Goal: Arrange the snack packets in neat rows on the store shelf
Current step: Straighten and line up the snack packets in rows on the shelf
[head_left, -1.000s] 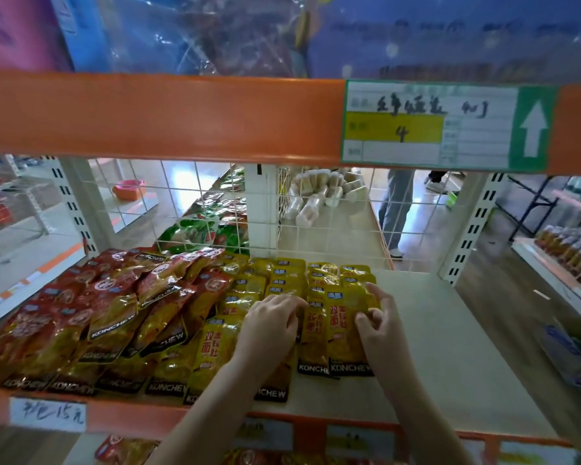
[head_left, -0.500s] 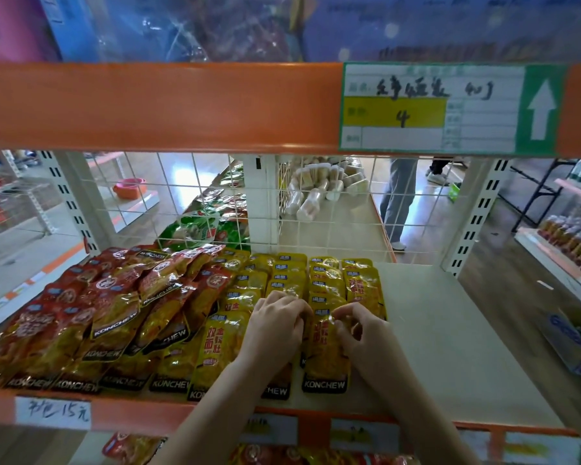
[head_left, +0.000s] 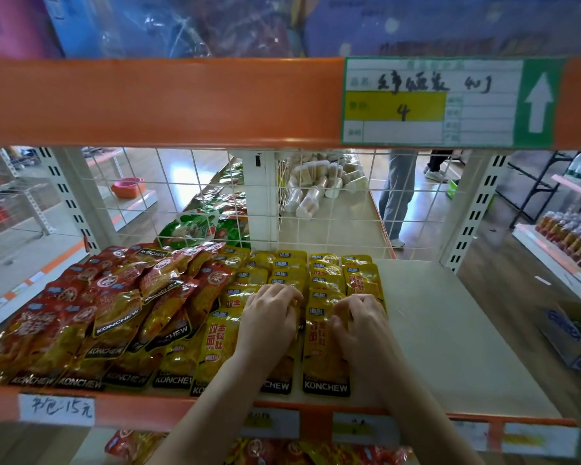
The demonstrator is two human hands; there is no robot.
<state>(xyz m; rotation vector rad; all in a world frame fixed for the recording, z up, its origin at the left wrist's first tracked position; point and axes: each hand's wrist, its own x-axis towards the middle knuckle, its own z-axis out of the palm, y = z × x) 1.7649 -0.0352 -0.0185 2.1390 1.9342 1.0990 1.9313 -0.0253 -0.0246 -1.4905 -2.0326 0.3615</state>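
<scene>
Yellow snack packets [head_left: 322, 357] lie in overlapping rows on the cream shelf [head_left: 450, 330], right of a looser spread of red packets [head_left: 108, 303]. My left hand [head_left: 269, 317] rests with curled fingers on the yellow rows near the middle. My right hand [head_left: 359, 320] sits on the rightmost full row, its fingers curled onto the top edge of a yellow packet [head_left: 316, 317]. A short row of yellow packets [head_left: 363, 276] lies behind my right hand. Whether either hand truly pinches a packet is hidden by the fingers.
An orange beam with a price label [head_left: 430, 102] crosses overhead. A white wire grid [head_left: 332, 213] backs the shelf. The shelf's right half is bare board. A person's legs [head_left: 396, 196] stand in the aisle behind. A cardboard box [head_left: 571, 333] sits at right.
My right hand has come in from the right edge of the packets onto the rightmost row and curled its fingers. My left hand stays nearly in place.
</scene>
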